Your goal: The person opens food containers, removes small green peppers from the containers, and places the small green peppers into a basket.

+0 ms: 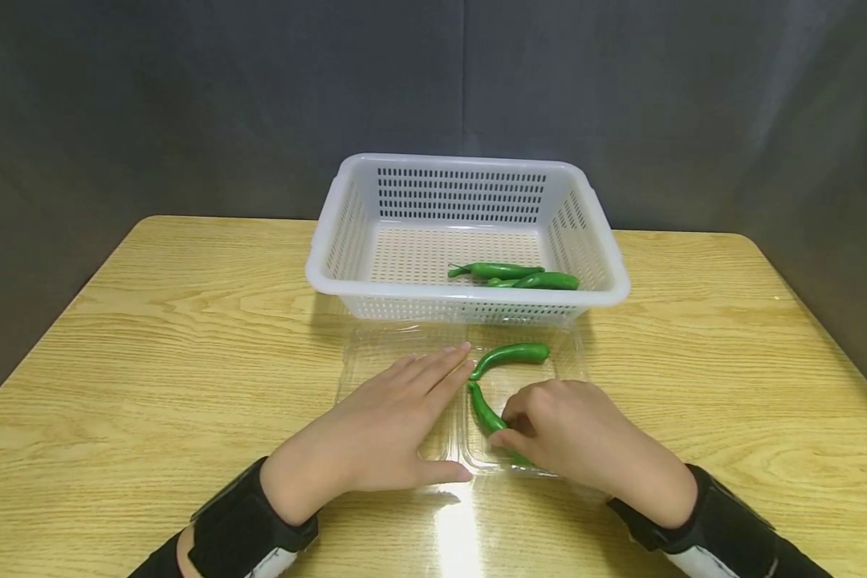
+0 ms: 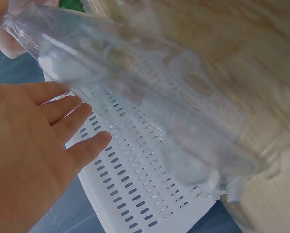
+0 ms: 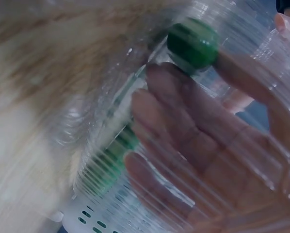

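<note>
A clear plastic clamshell box (image 1: 361, 353) lies unfolded on the table, its tray half on the right and its lid half on the left. My right hand (image 1: 578, 429) is down in the tray half, thumb and fingers around a curved green chili pepper (image 1: 482, 409). Through the clear wall in the right wrist view, the chili's thick end (image 3: 192, 43) sits between thumb and fingers. Behind it a second green chili (image 1: 516, 352) lies in the tray, the thin tips close together. My left hand (image 1: 379, 433) spreads palm down over the lid, fingers straight, holding nothing.
Just beyond the box stands a white perforated basket (image 1: 470, 291). Several green chilies (image 1: 507, 271) lie at its front right inside. The wooden table (image 1: 188, 337) extends to both sides, with a dark curtain (image 1: 260, 96) behind it.
</note>
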### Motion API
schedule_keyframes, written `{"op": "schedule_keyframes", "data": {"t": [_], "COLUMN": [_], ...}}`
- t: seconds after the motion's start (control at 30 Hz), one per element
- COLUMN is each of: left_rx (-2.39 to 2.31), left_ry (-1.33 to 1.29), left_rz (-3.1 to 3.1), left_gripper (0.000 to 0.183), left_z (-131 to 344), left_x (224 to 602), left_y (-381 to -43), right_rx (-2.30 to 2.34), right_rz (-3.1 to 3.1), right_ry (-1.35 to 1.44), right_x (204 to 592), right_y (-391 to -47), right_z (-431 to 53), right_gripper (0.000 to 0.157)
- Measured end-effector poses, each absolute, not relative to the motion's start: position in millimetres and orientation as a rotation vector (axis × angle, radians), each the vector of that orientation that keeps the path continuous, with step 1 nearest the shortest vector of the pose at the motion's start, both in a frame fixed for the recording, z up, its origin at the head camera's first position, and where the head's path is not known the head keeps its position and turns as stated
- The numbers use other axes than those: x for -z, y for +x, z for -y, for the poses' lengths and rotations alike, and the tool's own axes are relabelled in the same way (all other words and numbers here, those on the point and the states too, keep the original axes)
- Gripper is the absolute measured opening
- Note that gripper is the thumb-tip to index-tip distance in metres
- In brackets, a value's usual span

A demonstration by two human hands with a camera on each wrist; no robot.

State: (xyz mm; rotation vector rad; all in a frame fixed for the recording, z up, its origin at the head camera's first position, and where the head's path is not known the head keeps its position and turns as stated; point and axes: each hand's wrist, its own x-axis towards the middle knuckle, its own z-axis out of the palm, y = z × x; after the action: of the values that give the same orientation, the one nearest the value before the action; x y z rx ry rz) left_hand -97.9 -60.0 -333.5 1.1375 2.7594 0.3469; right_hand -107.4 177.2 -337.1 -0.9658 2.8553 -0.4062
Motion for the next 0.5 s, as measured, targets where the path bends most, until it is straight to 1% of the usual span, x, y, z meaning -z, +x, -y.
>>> {"op": "schedule_keyframes", "data": {"t": [0.27, 0.5], "left_rx": [-0.354, -0.352], "left_ry": [1.147, 1.150], "left_rz": [-2.759, -2.764], "left_gripper": [0.102, 0.100], "left_z": [59.9, 60.1], "left_x": [334.2, 334.5], "left_y": [-98.7, -98.2], "right_rx": [0.425, 0.462], "right_rz": [-2.872, -2.907], "right_ry": [-0.858, -0.875], "right_x": [331.7, 328.5], "right_y": [-107.0, -108.4], "right_z": [-176.1, -176.9], "right_gripper": [0.017, 0.018]}}
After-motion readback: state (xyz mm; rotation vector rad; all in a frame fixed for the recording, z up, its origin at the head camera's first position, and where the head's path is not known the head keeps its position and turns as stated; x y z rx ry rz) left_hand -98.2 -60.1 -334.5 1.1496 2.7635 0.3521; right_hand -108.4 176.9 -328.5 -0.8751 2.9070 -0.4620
